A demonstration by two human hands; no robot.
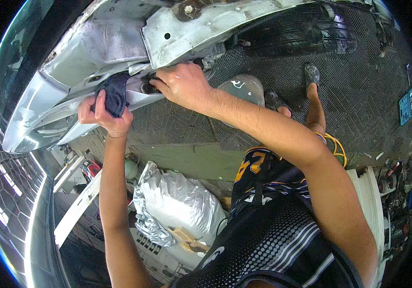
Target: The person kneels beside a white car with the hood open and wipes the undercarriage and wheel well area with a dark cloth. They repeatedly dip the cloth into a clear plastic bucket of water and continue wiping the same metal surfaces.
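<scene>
My left hand [112, 121] is closed around a dark blue-black, soft-looking piece [115, 95]; whether it is cloth or rubber I cannot tell. It is held against the edge of a silver car body [112, 41], just above the headlight [47, 128]. To its right, my right hand [186, 82] reaches into the gap under a metal bracket [187, 33]. The thumb and fingertips are pressed together at a small black part [149, 87] in a recess. Some of those fingers are hidden behind the hand, and whatever they grip does not show clearly.
A tyre [297, 33] lies by the car on dark textured matting. Beneath my right forearm is a round grey-lidded container [242, 90]. Silver wrapping sheet [182, 197] covers something behind me. A blue tool tray [408, 106] lies far right, near parts on shelves.
</scene>
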